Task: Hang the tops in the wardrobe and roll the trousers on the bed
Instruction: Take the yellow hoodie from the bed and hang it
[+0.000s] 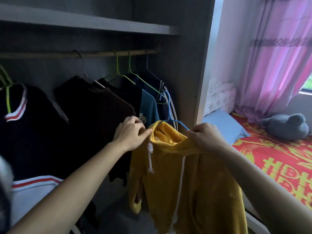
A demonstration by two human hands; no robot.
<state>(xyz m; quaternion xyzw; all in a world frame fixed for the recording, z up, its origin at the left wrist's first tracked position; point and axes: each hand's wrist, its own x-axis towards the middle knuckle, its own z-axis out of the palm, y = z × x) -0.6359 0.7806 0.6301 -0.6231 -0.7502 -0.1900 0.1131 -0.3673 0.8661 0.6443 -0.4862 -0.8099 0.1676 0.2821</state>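
The yellow fleece hoodie point(185, 174) hangs low in front of the open grey wardrobe point(190, 48), at 6 o'clock from the right end of the brown wooden rail point(101, 54). The thin blue wire hanger point(169, 108) is pushed into its neck, with the hook standing up at 12 o'clock. The left hand point(130, 132) pinches the left edge of the neck opening between thumb and fingers. The right hand point(207, 135) is closed round a bunch of fabric at the right shoulder, just where the hanger's bare right arm pokes out at 3 o'clock. The step appears to be seating the garment on the hanger, and it looks half done: 1 arm of the wire is covered, the other shows. To do it well, the right hand probably needs to draw the shoulder out and over that exposed tip, while the left holds the neck centred under the hook so the weight hangs level. The 2 white drawstrings point(150, 146) dangle in front and are best left loose outside. The rail carries a row of dark tops point(94, 105), and a bare stretch at 10 o'clock from the hoodie seems the easiest place for the hook. The bed with the red and yellow patterned cover point(278, 157) lies at 3 o'clock.
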